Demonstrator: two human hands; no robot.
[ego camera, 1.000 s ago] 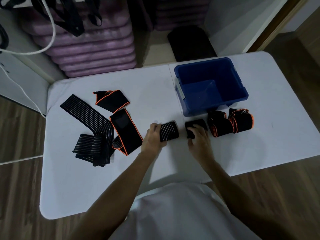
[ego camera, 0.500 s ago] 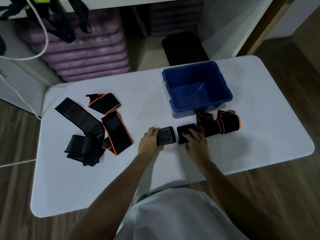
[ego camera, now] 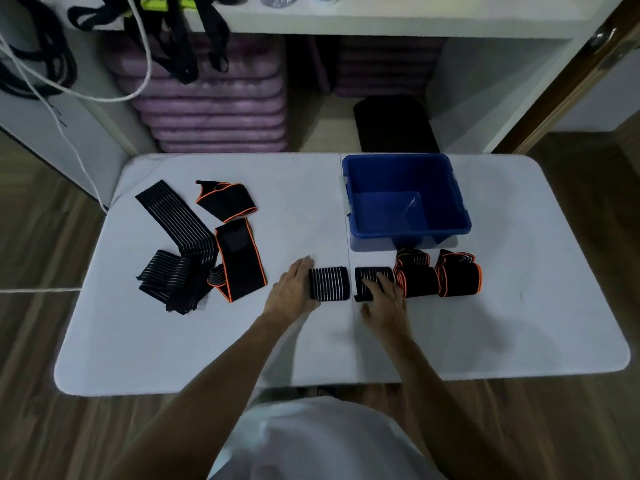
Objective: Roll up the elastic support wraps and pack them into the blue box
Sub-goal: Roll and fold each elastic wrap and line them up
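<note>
An empty blue box [ego camera: 405, 199] stands on the white table [ego camera: 519, 323], right of centre. In front of it lie four rolled wraps in a row: two black striped rolls [ego camera: 329, 284] [ego camera: 363, 280] and two orange-edged rolls [ego camera: 417, 280] [ego camera: 459, 277]. My left hand [ego camera: 291, 291] touches the left end of the first striped roll with its fingers nearly straight. My right hand [ego camera: 384, 303] rests flat on top of the second striped roll, covering its right part. Unrolled wraps lie at the left: a long striped one [ego camera: 176, 216] and two orange-trimmed ones [ego camera: 239, 261] [ego camera: 225, 199].
A folded striped wrap [ego camera: 166, 280] lies at the left pile's front. Behind the table are stacked purple cushions [ego camera: 214, 112], a black pad [ego camera: 394, 123], hanging black straps [ego camera: 180, 36] and a white cord [ego camera: 104, 97]. Wooden floor surrounds the table.
My left hand has loosened from around the striped roll and now lies beside its end. My right hand has flattened over the second roll. The view has tilted up slightly.
</note>
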